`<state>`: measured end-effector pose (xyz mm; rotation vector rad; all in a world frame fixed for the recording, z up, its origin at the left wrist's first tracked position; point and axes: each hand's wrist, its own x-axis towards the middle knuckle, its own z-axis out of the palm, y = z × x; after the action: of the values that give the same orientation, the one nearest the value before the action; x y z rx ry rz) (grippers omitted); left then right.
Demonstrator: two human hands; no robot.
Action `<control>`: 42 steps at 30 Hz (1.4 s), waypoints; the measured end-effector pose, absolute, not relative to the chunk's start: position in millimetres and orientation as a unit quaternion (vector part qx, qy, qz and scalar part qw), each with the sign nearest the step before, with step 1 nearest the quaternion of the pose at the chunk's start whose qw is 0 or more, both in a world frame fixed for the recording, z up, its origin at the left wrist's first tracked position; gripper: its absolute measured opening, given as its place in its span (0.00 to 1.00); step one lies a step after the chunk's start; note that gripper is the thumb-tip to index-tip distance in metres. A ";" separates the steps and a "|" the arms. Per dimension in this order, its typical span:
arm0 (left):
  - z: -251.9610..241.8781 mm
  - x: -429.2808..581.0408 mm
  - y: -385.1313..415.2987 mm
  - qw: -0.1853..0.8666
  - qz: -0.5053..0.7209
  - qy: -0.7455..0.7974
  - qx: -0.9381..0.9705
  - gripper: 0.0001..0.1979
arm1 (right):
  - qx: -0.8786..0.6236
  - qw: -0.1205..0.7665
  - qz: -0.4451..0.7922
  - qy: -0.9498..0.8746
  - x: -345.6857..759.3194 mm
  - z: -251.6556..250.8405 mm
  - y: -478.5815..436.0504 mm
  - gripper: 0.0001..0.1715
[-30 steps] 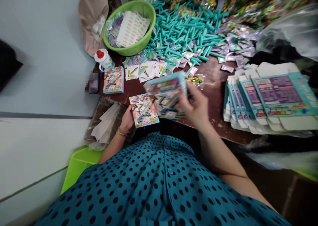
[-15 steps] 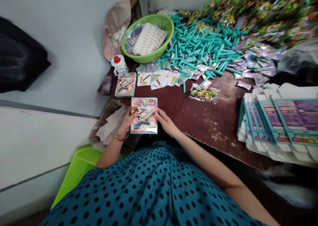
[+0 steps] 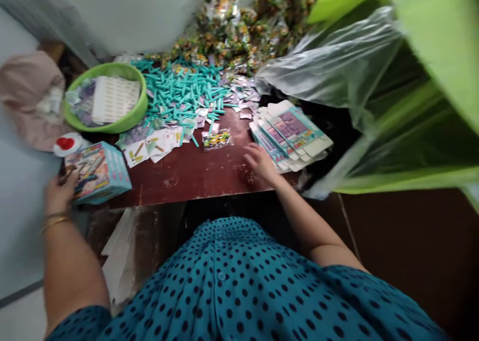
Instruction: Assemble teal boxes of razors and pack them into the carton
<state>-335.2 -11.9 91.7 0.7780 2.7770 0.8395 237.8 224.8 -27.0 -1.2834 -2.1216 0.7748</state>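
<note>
My left hand (image 3: 62, 193) is at the far left, its fingers on the near left side of a printed toy box (image 3: 90, 169). This box sits on top of other boxes of the same kind at the table's left end; part of the hand's grip is hidden. Over the bare red-brown tabletop, my right hand (image 3: 261, 162) has its fingers apart and nothing in them. It is just left of a stack of flat, unfolded cartons (image 3: 288, 131). A clear bag of small coloured pieces (image 3: 217, 139) lies beyond it.
A green basin (image 3: 123, 126) holds packets and a white printed sheet. Beside it are a heap of teal sticks (image 3: 183, 91), small purple packets (image 3: 243, 89) and instruction cards (image 3: 157, 144). A red-lidded mug (image 3: 67, 144) stands behind the boxes. A plastic-lined green bin (image 3: 434, 183) is at right.
The view has turned right. The box that both hands held is now at the left with the other boxes. My right hand has let go and moved right toward the flat cartons.
</note>
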 end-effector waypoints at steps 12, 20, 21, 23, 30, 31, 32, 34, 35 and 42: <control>19.2 -168.1 29.0 -0.087 0.259 0.828 0.490 0.24 | -0.786 0.024 0.104 -0.609 410.5 -18.3 363.5 0.71; 3.8 -91.8 43.4 0.090 0.329 0.771 0.538 0.22 | -0.784 0.177 0.090 -0.588 411.4 23.5 357.0 0.46; 2.0 -79.7 45.9 0.153 0.353 0.756 0.530 0.23 | -0.763 0.227 0.095 -0.597 406.3 31.8 344.6 0.37; 0.4 -49.9 52.2 0.324 0.420 0.697 0.482 0.27 | -0.691 0.316 0.143 -0.634 386.2 42.5 312.3 0.25; 4.8 20.8 81.2 0.615 0.613 0.450 0.212 0.39 | -0.463 0.351 0.425 -0.694 250.1 19.5 170.4 0.28; 5.0 20.7 82.2 0.602 0.625 0.456 0.200 0.39 | -0.459 0.339 0.434 -0.697 235.9 17.5 155.9 0.32; 4.9 19.3 82.0 0.588 0.632 0.465 0.195 0.40 | -0.458 0.329 0.436 -0.702 224.8 17.0 144.4 0.36; 4.3 15.3 79.7 0.552 0.649 0.485 0.199 0.40 | -0.456 0.319 0.440 -0.705 210.6 19.1 129.4 0.42; 3.9 13.0 78.0 0.529 0.660 0.494 0.201 0.40 | -0.454 0.318 0.448 -0.702 206.4 20.2 124.9 0.41; 4.0 -13.3 58.4 0.360 0.641 0.620 0.274 0.23 | -0.375 0.268 0.568 -0.682 185.1 2.5 122.3 0.30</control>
<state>-13.3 58.4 4.0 0.7058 1.5993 1.6527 185.1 122.3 2.5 -1.0117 -1.8397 1.5316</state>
